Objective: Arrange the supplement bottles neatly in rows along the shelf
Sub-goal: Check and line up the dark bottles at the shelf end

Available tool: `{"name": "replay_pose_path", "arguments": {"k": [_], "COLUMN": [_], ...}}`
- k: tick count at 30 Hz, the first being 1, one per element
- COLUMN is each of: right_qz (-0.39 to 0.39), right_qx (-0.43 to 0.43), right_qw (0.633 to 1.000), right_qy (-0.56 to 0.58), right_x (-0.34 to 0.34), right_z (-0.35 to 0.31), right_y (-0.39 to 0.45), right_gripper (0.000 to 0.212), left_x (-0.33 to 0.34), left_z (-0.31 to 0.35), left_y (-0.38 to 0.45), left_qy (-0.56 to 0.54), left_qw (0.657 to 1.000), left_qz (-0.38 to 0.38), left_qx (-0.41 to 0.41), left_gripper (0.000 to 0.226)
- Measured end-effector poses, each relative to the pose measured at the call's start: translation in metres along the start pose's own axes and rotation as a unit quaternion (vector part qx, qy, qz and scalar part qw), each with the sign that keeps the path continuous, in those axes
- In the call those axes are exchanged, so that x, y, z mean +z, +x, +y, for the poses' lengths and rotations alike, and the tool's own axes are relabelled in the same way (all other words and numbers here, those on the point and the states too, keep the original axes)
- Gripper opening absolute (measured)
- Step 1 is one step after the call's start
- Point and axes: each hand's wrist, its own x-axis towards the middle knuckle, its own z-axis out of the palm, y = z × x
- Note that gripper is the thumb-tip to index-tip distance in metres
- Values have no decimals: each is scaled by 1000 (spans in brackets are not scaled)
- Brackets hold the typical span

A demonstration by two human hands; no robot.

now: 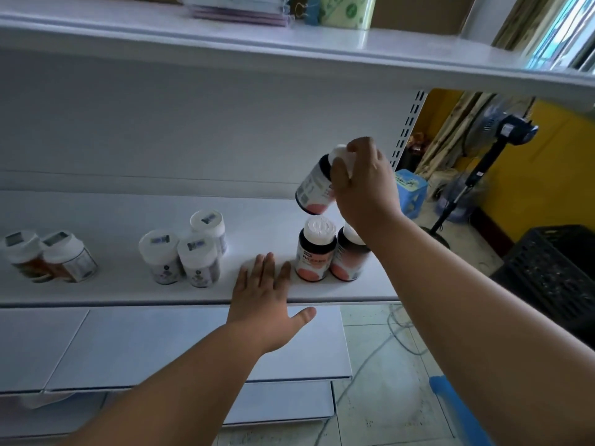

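My right hand (365,188) grips a dark bottle (314,188) with a white cap and pink label, held tilted in the air above the white shelf (128,288). Directly below it stand two matching dark bottles (315,252), side by side near the shelf's right end. My left hand (264,300) lies flat and open on the shelf's front edge, just left of those two. Three white-capped bottles (183,249) cluster at mid-shelf. Two more white-capped bottles (51,255) with orange labels stand at the far left.
An upper shelf (289,49) overhangs, carrying stacked folders and a green package. Lower white shelves (193,346) jut out below. To the right are a standing fan (476,175), a blue stool (410,191), a black crate (553,268) and cables on the tiled floor.
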Motion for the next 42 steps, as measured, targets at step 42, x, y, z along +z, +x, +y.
{"name": "replay_pose_path", "arguments": {"k": [42], "right_qz": [-216], "right_qx": [218], "right_qw": [781], "right_qy": [543], "right_x": [-61], "right_z": [-57], "right_y": [-100], "right_gripper": [32], "left_x": [-52], "left_z": [17], "left_y": [-107], "left_qy": [-867], "left_qw": [492], "left_qz": [-25], "left_qx": [74], "left_gripper": [69]}}
